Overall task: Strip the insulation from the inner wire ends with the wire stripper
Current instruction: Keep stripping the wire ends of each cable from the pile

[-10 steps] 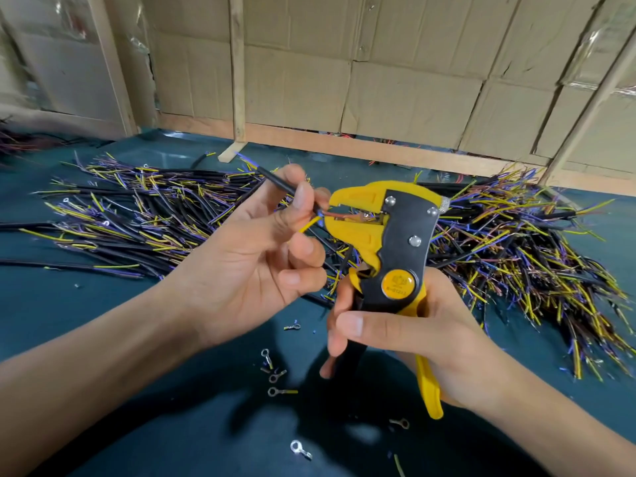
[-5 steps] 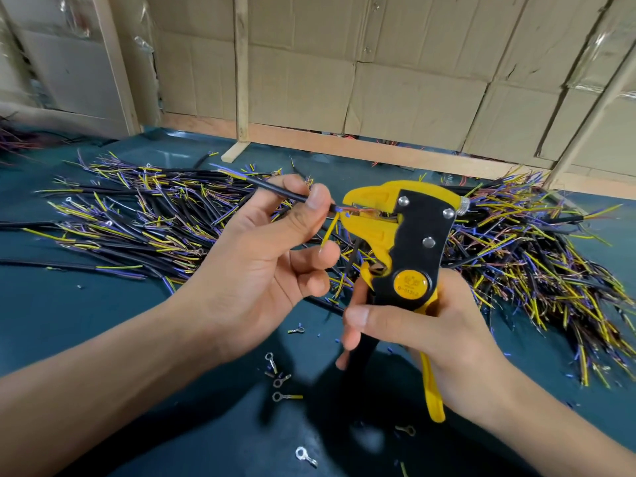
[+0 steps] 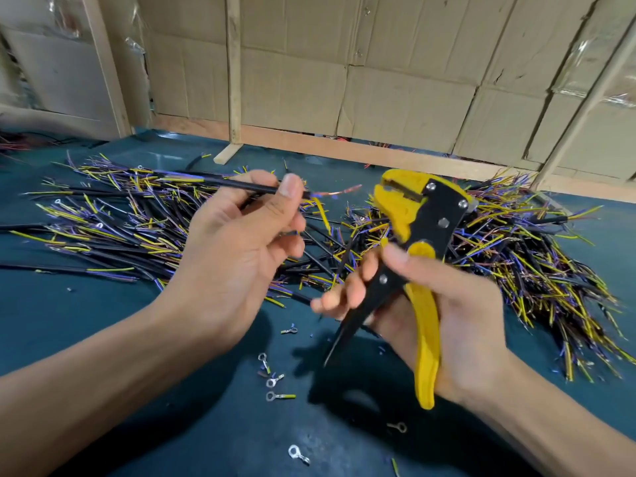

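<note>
My left hand (image 3: pixel 237 242) pinches a black sheathed cable (image 3: pixel 220 182) between thumb and fingers. Its inner ends stick out to the right: one shows bare copper strands (image 3: pixel 335 192), and a yellow inner wire (image 3: pixel 321 213) hangs down below the thumb. My right hand (image 3: pixel 444 304) grips the yellow and black wire stripper (image 3: pixel 418 232) by its handles, which stand spread apart. The stripper's jaws (image 3: pixel 395 189) sit a short way right of the copper tip, apart from it.
A large heap of black cables with yellow and purple inner wires (image 3: pixel 509 256) spreads across the teal table (image 3: pixel 86 321) behind both hands. Loose ring terminals (image 3: pixel 272 382) lie near the front. Cardboard panels and wooden posts (image 3: pixel 234 74) close the back.
The wire end was inside the stripper's jaws; now it is out and shows bare copper. The stripper moved right and its handles opened.
</note>
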